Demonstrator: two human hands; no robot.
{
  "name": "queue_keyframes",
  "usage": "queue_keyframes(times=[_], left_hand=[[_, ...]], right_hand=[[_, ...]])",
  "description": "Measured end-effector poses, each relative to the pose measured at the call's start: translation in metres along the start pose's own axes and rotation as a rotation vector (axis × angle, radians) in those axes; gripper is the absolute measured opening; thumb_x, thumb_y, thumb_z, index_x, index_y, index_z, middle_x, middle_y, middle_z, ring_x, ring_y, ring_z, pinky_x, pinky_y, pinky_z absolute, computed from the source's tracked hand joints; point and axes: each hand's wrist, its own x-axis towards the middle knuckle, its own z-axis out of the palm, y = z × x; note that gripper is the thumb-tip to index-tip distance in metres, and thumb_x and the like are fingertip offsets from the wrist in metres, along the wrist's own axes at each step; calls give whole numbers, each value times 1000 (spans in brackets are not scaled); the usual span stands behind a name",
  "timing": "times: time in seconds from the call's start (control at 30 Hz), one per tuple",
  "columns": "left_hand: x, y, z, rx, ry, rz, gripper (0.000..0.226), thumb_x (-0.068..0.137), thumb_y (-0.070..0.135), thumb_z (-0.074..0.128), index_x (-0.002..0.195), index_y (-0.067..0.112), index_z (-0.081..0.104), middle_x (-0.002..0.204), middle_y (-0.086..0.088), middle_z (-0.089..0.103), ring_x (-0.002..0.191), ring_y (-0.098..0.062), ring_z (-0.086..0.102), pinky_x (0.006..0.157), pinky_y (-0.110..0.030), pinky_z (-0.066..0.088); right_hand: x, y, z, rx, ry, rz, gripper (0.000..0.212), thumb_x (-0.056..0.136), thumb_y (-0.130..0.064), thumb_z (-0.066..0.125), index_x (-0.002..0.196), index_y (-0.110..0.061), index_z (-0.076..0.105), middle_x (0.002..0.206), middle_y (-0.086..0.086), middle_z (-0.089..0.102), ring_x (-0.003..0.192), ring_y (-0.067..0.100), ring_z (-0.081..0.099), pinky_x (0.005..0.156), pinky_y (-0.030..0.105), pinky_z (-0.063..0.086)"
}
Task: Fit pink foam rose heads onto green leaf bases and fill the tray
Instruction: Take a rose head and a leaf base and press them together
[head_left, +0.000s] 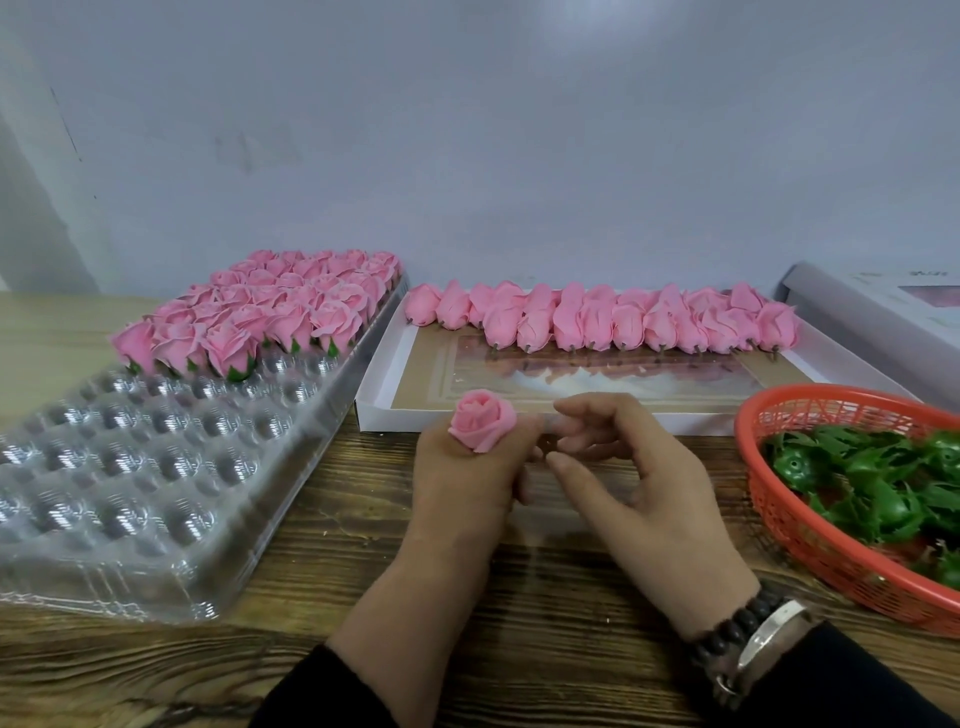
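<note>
Rose head stands bloom-up, gripped in the left hand above the counter. Right hand, loosely curled, holds nothing I can see. Leaf bases lie at 3 o'clock, nearer the right hand; the tray lies at 9 o'clock.

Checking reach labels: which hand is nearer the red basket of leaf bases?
Right. The right hand is just left of the red basket; the left hand holds a rose farther left.
</note>
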Motion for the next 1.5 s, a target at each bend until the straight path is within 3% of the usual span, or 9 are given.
queue_keyframes(times=[0.13, 0.23, 0.33, 0.53, 0.9, 1.07, 1.2, 1.3, 1.5], left_hand=[[-1, 0, 4, -211, 22, -48, 5, 80, 8, 65, 80, 4, 68, 64, -8, 65, 56, -12, 60, 52, -19, 49], [-4, -2, 7, -261, -40, -68, 18, 78, 11, 66, 93, 1, 67, 70, -4, 68, 65, -11, 63, 64, -23, 51], [-7, -3, 11, -314, -117, -122, 31, 71, 23, 67, 94, 2, 67, 82, -12, 66, 83, -23, 62, 86, -42, 49], [-13, -3, 17, -396, -174, -174, 37, 63, 30, 68, 92, 6, 69, 86, -10, 67, 86, -21, 63, 88, -37, 49], [-13, -4, 15, -389, -268, -199, 42, 66, 31, 67, 100, 7, 67, 90, -7, 68, 91, -19, 64, 90, -35, 49], [-13, -4, 15, -405, -285, -224, 56, 65, 32, 69, 111, 1, 61, 96, -9, 66, 97, -21, 63, 93, -36, 49], [-12, -3, 14, -390, -326, -217, 48, 62, 30, 70, 103, 5, 65, 94, -9, 68, 96, -21, 65, 91, -34, 51], [-11, -4, 13, -375, -343, -218, 38, 64, 24, 70, 97, 5, 67, 90, -10, 69, 92, -21, 66, 88, -31, 53], [-10, -3, 12, -285, -358, -225, 43, 71, 20, 73, 108, 0, 63, 107, -19, 68, 104, -29, 64, 98, -41, 47]], right_hand=[[0, 3, 6, -15, -38, 58, 35, 69, -8, 76, 88, -28, 54, 80, -14, 61, 81, 3, 60, 75, 12, 45], [0, 2, 8, -14, -59, 60, 34, 68, -8, 76, 86, -27, 53, 79, -12, 61, 81, 4, 59, 73, 13, 45], [0, 2, 9, 0, -53, 66, 32, 67, -7, 74, 85, -25, 54, 81, -12, 60, 77, 3, 58, 70, 11, 44], [0, 0, 10, 61, -34, 97, 35, 67, -1, 72, 86, -28, 58, 69, -9, 56, 68, 3, 55, 63, 9, 43], [1, -1, 9, 32, -66, 84, 43, 68, -2, 69, 88, -37, 54, 76, 1, 60, 68, 10, 56, 61, 23, 48], [2, -5, 6, -3, -82, 66, 54, 67, -1, 70, 83, -50, 52, 76, -4, 60, 69, 8, 57, 59, 14, 45], [2, -7, 4, 1, -83, 64, 48, 65, -2, 70, 85, -44, 55, 80, -2, 65, 75, 11, 62, 66, 21, 50], [3, -6, 3, 37, -82, 77, 48, 65, -1, 69, 84, -42, 53, 86, -12, 67, 77, 5, 63, 67, 16, 49], [4, -1, 2, 59, -30, 114, 32, 64, -3, 73, 77, -24, 53, 76, -14, 64, 62, -2, 57, 55, 10, 44]])
